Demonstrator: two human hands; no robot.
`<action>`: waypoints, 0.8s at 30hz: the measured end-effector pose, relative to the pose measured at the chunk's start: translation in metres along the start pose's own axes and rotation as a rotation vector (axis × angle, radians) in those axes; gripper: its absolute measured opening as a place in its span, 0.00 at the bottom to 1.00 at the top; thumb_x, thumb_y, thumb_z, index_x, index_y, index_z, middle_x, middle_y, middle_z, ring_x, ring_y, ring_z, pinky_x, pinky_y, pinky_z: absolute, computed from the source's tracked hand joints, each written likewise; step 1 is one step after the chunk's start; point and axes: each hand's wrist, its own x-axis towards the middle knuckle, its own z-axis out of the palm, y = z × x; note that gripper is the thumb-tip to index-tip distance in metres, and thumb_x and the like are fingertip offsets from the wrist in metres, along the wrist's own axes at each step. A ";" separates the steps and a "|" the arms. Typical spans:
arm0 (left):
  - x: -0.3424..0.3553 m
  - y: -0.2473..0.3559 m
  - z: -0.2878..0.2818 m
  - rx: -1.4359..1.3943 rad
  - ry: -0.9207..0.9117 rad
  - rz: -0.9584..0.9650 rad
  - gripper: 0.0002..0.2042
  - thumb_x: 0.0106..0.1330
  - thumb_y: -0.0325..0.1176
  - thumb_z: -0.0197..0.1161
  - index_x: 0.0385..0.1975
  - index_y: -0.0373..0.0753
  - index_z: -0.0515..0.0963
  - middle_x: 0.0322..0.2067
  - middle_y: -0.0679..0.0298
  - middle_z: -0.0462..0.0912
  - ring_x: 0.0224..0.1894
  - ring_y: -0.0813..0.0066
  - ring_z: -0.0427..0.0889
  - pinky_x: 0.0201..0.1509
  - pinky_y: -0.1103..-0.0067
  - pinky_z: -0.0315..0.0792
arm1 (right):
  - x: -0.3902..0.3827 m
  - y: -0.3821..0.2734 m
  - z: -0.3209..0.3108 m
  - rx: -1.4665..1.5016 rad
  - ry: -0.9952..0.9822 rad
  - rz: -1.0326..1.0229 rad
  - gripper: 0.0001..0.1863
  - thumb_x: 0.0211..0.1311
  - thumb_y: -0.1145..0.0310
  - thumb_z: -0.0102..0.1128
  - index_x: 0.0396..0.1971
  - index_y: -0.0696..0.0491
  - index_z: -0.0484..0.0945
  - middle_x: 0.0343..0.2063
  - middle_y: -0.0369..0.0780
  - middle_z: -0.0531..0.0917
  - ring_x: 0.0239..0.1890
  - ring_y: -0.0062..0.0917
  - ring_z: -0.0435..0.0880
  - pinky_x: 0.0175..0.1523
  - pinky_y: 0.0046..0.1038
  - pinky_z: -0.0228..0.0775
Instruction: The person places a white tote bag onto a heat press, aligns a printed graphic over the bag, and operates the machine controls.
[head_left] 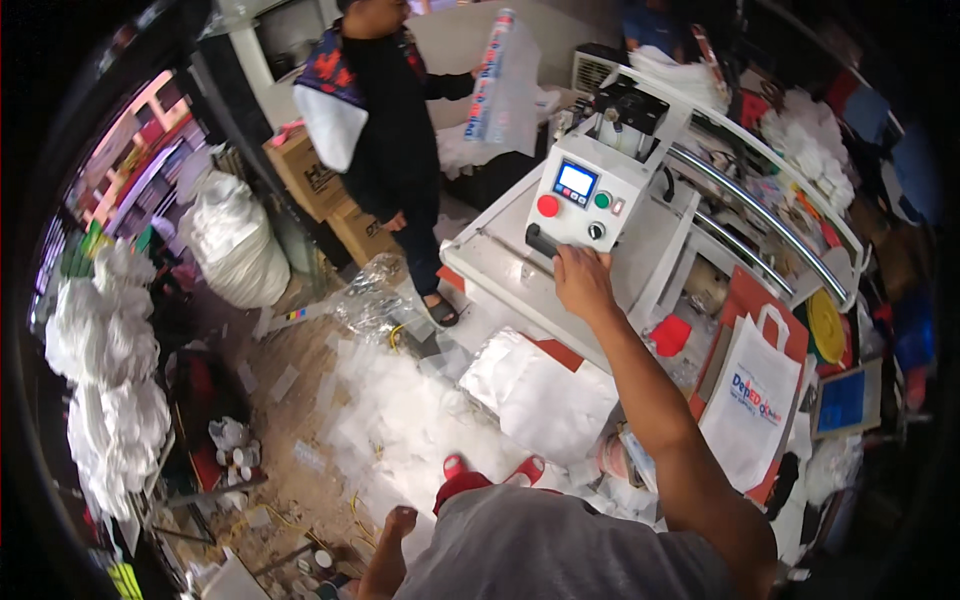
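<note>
My right hand [584, 280] reaches forward and is closed round the black handle [541, 240] on the front of a white heat press [625, 170]. The press head carries a small lit screen, a red button, a green button and a dark knob. Beneath it lies a wide, pale platen [500, 262]. My left hand [402, 520] hangs low beside my body with its fingers curled, and nothing shows in it. On a reddish board [795, 335] to the right of the press lies a white printed tote bag [750, 405], flat, its handle loop pointing away.
A person [385, 130] stands beyond the press, holding a printed clear film [495, 85]. White fabric [540, 395] is stacked below the press. Curved chrome rails [770, 205] run at its right. Full white sacks [235, 240] and bundled bags [115, 400] stand left; scraps litter the floor.
</note>
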 end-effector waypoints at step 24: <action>-0.119 0.007 0.123 -1.392 -0.068 -0.401 0.09 0.65 0.29 0.52 0.39 0.34 0.78 0.27 0.58 0.83 0.23 0.71 0.83 0.24 0.75 0.77 | -0.521 0.003 -0.144 0.158 0.005 0.640 0.05 0.58 0.72 0.60 0.27 0.56 0.76 0.25 0.49 0.80 0.32 0.45 0.81 0.38 0.42 0.73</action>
